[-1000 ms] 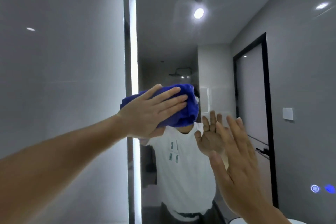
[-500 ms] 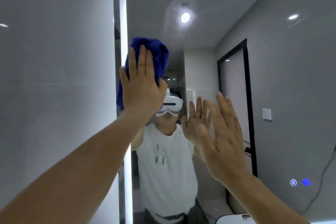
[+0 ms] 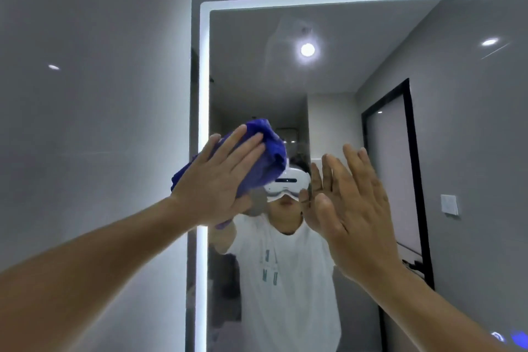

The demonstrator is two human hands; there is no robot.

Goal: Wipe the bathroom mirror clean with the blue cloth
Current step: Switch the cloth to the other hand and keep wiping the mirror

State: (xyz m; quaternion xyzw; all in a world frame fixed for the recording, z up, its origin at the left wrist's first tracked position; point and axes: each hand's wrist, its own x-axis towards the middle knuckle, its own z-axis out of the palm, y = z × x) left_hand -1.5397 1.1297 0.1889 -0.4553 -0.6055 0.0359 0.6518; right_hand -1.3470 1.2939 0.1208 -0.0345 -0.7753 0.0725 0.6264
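Half a second ago the left hand (image 3: 217,183) pressed the blue cloth (image 3: 270,154) high beside the mirror's lit left edge (image 3: 203,80), fingers upright. It has since slid down and rightward, fingers tilted right, the cloth reaching the reflected headset (image 3: 290,184).

Setting: domestic bathroom, modern fit-out. Evidence: one large wall-mounted mirror (image 3: 257,80) with rounded corner and a glowing white light strip (image 3: 203,94) round its edge, two lit blue touch buttons (image 3: 518,337) at its lower right corner, hung on a glossy pale grey wall (image 3: 100,123). Seen in reflection: round recessed ceiling downlight (image 3: 307,50), black-framed door (image 3: 411,151), white wall switch (image 3: 449,204) beside it, plain grey walls all round a narrow room.
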